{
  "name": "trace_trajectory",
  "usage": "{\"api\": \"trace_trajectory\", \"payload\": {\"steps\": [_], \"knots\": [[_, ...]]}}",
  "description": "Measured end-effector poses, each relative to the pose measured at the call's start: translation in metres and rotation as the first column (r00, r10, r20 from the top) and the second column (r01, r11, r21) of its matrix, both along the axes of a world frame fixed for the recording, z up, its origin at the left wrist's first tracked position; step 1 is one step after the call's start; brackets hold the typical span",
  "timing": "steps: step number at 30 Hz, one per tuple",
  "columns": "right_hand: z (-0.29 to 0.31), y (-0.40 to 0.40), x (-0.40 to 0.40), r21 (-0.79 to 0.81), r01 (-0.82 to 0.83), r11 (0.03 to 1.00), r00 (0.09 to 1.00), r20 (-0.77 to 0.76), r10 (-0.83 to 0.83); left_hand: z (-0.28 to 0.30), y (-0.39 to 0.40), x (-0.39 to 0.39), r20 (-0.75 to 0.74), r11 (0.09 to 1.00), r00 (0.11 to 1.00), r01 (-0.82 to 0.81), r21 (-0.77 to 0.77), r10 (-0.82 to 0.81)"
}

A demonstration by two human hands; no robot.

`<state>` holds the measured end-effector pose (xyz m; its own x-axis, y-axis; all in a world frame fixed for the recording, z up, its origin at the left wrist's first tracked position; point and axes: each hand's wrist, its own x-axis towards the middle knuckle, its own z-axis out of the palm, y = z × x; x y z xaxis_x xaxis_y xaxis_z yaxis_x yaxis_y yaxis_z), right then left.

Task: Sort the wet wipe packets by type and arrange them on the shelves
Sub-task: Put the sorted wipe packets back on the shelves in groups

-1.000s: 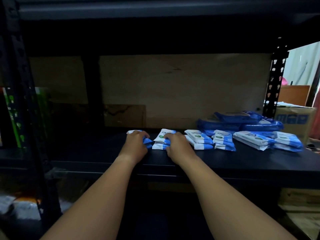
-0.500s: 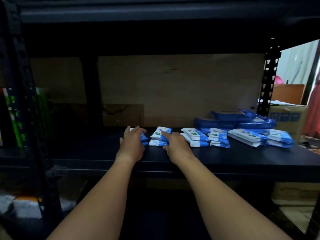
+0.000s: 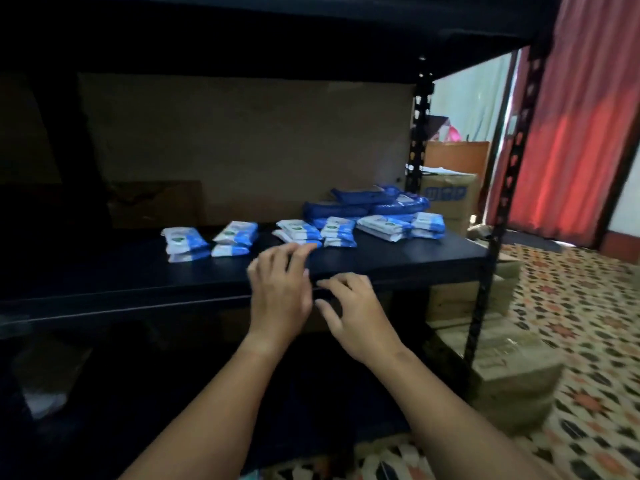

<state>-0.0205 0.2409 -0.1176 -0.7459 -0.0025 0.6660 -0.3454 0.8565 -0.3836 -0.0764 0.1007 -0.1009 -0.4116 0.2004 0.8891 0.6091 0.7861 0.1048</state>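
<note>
over the front edge of the dark shelf (image 3: 381, 263), the left hand (image 3: 278, 296) and right hand (image 3: 356, 317) are hovering palm down, fingers spread apart and holding nothing. behind them, soft glossy white-and-blue wipe packets (image 3: 235, 237) are lying in small stacks, with plump dark blue packs (image 3: 363, 206) at the back right.

A dark shelf (image 3: 381, 261) carries white-and-blue wipe packets (image 3: 235, 239) in small stacks along its middle, with dark blue packs (image 3: 363, 206) piled far right.
</note>
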Motion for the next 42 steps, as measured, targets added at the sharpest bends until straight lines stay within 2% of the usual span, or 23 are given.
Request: {"api": "trace_trajectory", "payload": {"steps": [3,5,10,15,19,23,24,28,33,38,42], "knots": [[-0.026,0.043,0.029,-0.017,0.096,0.995,0.995,0.030,-0.096,-0.038,0.057,0.034,0.069,0.991,0.990,0.120,0.067,-0.125],[-0.049,0.076,0.055,-0.020,0.185,0.983,0.973,0.142,-0.180,-0.072,0.092,0.054,0.157,0.978,0.968,0.181,0.105,-0.196],[-0.119,0.175,0.119,-0.073,0.435,0.898,0.841,0.390,-0.376,-0.177,0.172,0.113,0.537,0.943,0.798,0.332,-0.015,-0.273],[-0.195,0.251,0.201,-0.116,0.653,0.749,0.632,0.628,-0.454,-0.281,0.240,0.177,0.835,0.855,0.511,0.508,-0.102,-0.204],[-0.248,0.281,0.239,-0.102,0.776,0.623,0.445,0.788,-0.425,-0.330,0.267,0.213,0.933,0.783,0.349,0.603,-0.152,-0.087],[-0.310,0.295,0.264,0.018,0.787,0.617,0.289,0.872,-0.395,-0.372,0.285,0.237,0.975,0.700,0.201,0.682,-0.212,0.100],[-0.322,0.296,0.269,0.039,0.782,0.622,0.250,0.895,-0.370,-0.382,0.288,0.241,0.971,0.679,0.186,0.695,-0.237,0.148],[-0.361,0.290,0.278,0.106,0.719,0.686,0.138,0.947,-0.291,-0.409,0.297,0.250,0.928,0.609,0.277,0.700,-0.372,0.249],[-0.392,0.285,0.278,0.052,0.734,0.677,0.177,0.948,-0.265,-0.420,0.309,0.252,0.892,0.590,0.369,0.670,-0.451,0.263],[-0.399,0.286,0.276,0.114,0.712,0.693,0.189,0.919,-0.346,-0.422,0.314,0.254,0.863,0.566,0.427,0.655,-0.501,0.271],[-0.399,0.289,0.270,0.158,0.689,0.707,0.153,0.922,-0.355,-0.426,0.314,0.254,0.864,0.580,0.440,0.648,-0.494,0.244]]}}
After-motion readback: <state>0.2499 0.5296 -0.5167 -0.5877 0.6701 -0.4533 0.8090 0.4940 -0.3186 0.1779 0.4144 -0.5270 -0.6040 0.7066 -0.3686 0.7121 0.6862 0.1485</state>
